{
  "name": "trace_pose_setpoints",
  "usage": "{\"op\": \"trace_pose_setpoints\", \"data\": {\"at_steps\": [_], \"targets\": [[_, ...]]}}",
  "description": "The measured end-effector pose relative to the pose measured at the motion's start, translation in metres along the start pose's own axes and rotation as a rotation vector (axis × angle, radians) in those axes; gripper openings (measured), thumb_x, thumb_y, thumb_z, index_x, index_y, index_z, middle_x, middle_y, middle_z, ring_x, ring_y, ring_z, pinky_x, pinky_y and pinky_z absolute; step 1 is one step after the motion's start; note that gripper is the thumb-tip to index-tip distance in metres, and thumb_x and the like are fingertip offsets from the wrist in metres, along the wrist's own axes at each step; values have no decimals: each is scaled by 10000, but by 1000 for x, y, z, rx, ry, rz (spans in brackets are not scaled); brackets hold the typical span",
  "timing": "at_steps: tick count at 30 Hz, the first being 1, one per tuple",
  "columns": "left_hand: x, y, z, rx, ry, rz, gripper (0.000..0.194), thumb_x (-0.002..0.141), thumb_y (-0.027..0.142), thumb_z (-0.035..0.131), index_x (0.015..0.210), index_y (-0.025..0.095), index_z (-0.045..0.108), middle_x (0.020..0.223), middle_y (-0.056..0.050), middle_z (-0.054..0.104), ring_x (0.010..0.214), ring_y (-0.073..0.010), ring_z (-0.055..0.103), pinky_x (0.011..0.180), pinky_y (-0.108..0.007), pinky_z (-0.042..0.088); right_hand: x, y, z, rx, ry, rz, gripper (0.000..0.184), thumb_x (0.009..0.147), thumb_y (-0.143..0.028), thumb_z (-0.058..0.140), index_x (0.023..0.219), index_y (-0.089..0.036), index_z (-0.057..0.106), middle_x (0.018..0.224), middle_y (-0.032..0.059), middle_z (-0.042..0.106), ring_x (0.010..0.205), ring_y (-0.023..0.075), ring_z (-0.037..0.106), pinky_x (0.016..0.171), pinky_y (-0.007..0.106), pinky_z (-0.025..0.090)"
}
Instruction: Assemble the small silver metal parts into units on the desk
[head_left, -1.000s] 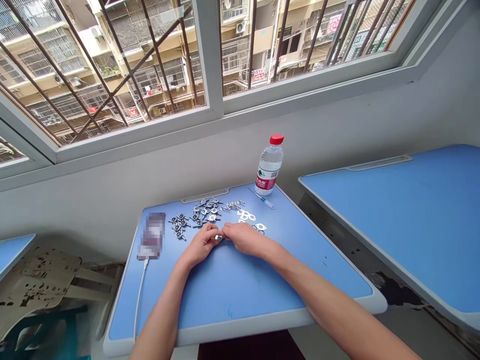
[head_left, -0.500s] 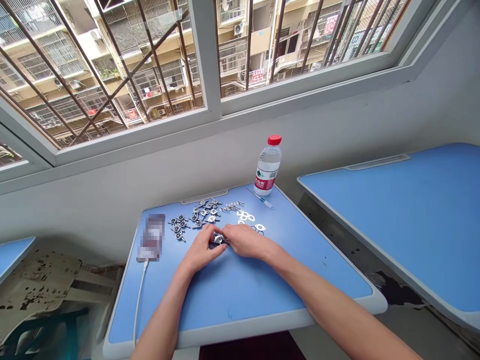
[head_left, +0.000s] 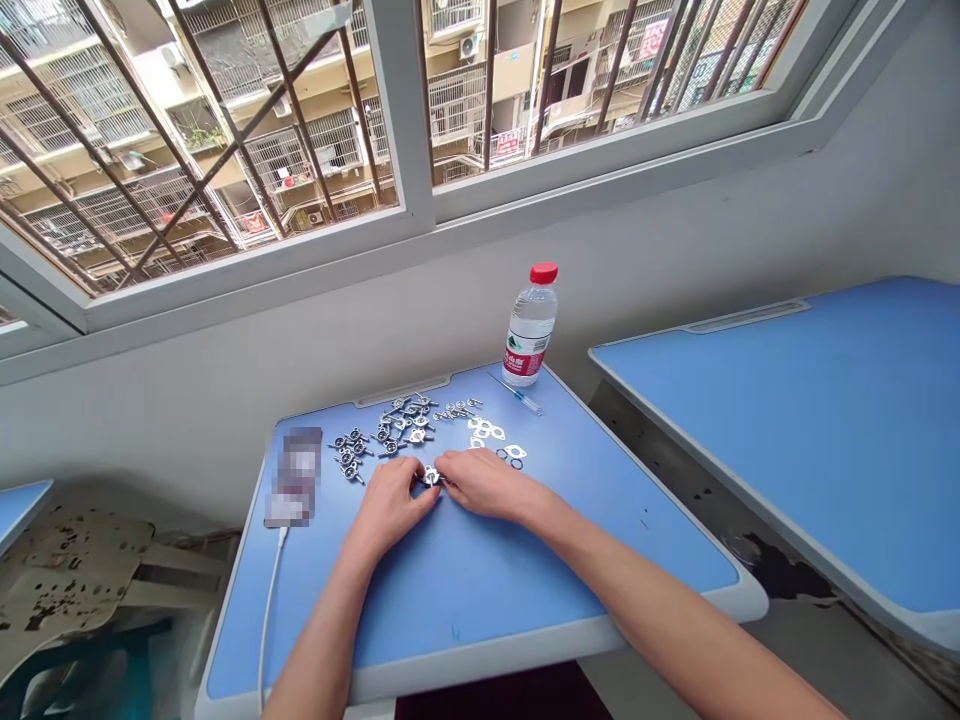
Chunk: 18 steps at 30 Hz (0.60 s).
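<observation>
My left hand (head_left: 391, 500) is closed around a small metal fitting (head_left: 430, 477), its thumb and fingers at the left side of the part. The fitting has a silver flange face and a short stem. My right hand (head_left: 484, 483) is closed at the fitting's right side, and its fingertips are partly hidden. Just beyond my hands lie more dark metal fittings (head_left: 418, 436) with stems. Flat silver flange plates (head_left: 515, 452) and thin dark rings (head_left: 517, 465) lie beyond my right hand.
Smaller silver parts (head_left: 456, 410) lie toward the back of the blue desk (head_left: 480, 590). A screwdriver (head_left: 527, 403) rests before a water bottle (head_left: 529, 335) with a red cap. At left lies a blurred-out phone (head_left: 296, 475) with a white cable (head_left: 268, 600). Another desk (head_left: 787, 400) stands right.
The view has shifted slightly. Both hands stay together around the fitting, whose flange and stem now show more plainly between the fingers.
</observation>
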<state>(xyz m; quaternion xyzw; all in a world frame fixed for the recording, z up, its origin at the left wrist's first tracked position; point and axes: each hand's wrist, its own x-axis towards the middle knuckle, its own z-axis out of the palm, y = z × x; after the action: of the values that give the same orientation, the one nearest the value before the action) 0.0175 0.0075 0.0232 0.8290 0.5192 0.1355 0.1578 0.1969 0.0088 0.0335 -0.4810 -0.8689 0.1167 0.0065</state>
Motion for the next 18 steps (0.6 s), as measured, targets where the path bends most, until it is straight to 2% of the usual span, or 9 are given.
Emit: {"op": "trace_pose_setpoints", "data": {"at_steps": [8,15,18], "targets": [[1,-3,-5,-41,-63,40,75,869,229,509,815,211,557,774,-3,571,746,-188,534,658,-283,359,-1,2,1,-4,16,-17,222,915,-131,400,979,-174,608,973,81,676,797,210,630,583,282,260],[0,-6,-8,-50,-97,47,77,837,278,613,835,211,576,793,10,595,754,-182,552,726,-301,369,0,4,2,9,12,8,198,916,-126,420,952,-187,605,939,63,675,770,197,620,569,281,235],[0,-9,-9,-85,-111,36,95,833,245,609,925,223,602,828,12,594,777,-178,556,731,-291,386,0,4,3,27,18,21,176,928,-146,431,920,-193,600,925,49,675,758,188,617,568,281,228]]}}
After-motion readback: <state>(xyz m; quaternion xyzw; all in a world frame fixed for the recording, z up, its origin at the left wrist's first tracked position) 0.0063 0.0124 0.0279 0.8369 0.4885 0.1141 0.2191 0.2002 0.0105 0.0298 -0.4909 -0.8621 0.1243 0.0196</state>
